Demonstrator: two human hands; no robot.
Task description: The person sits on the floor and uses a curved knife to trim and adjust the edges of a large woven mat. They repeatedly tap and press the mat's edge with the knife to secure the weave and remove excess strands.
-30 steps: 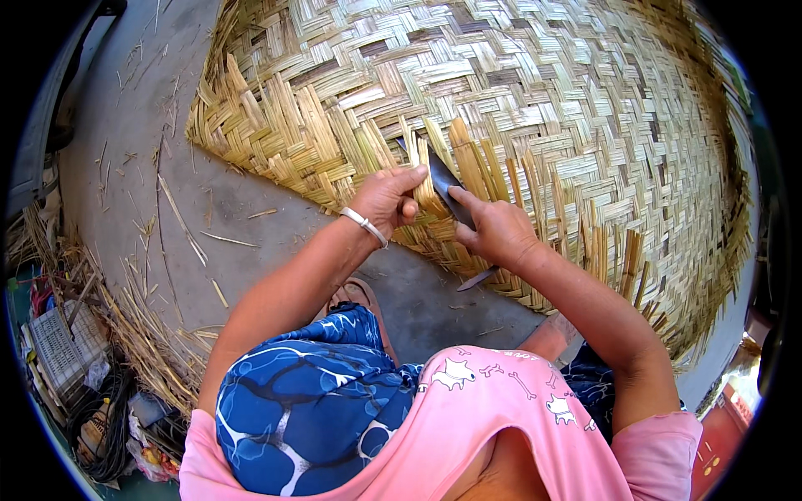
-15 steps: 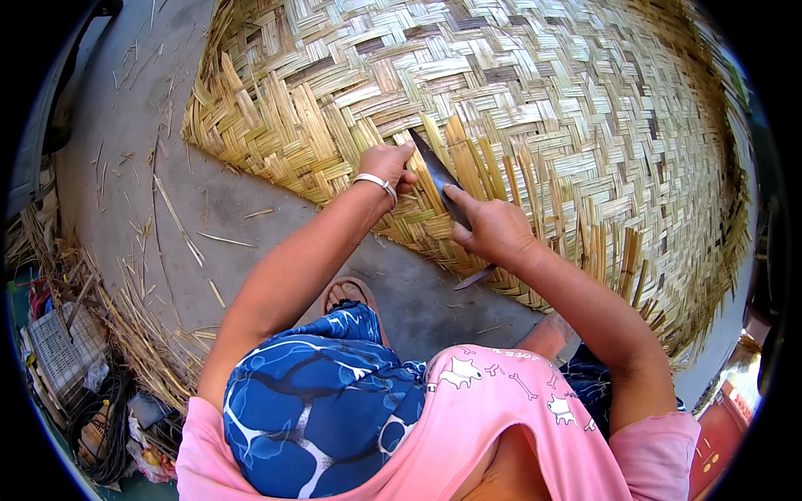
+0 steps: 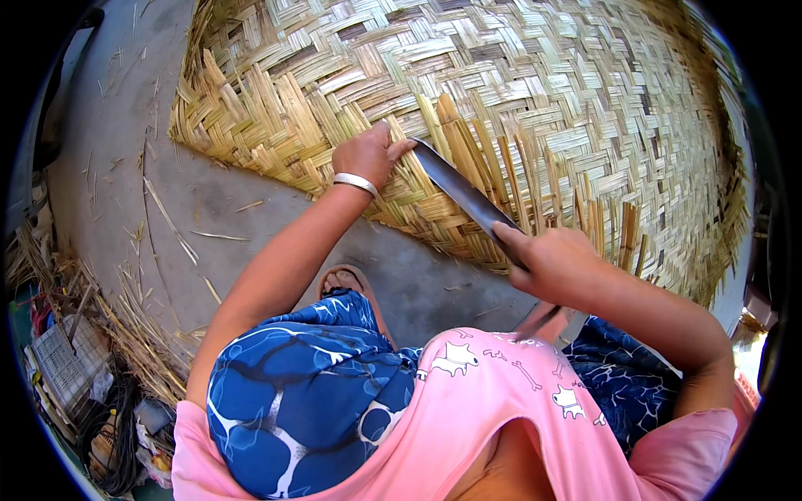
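Observation:
A large mat (image 3: 535, 92), plaited from pale flat strips, fills the upper right. Loose strip ends (image 3: 472, 154) stand up along its near edge. My right hand (image 3: 555, 263) grips a long, dark, tapered metal blade (image 3: 459, 188), which slants up and left across the mat's edge. A narrow dark end shows below that hand. My left hand (image 3: 368, 157), with a silver bangle on its wrist, is closed over the border. Its thumb and finger pinch at a pale strip (image 3: 409, 171) right by the blade's tip; the other fingers are partly hidden.
Grey floor (image 3: 109, 159) lies left of the mat, scattered with straw bits. Dry stalks (image 3: 138, 326) are heaped at the lower left, beside a grey plastic basket (image 3: 60, 359) and a black coiled cable (image 3: 113, 442). My sandalled foot (image 3: 344, 280) is near the mat's edge.
My right hand has drawn back down and right, with the blade, so more of its length shows. My left hand has shifted slightly left. The view has shifted a little.

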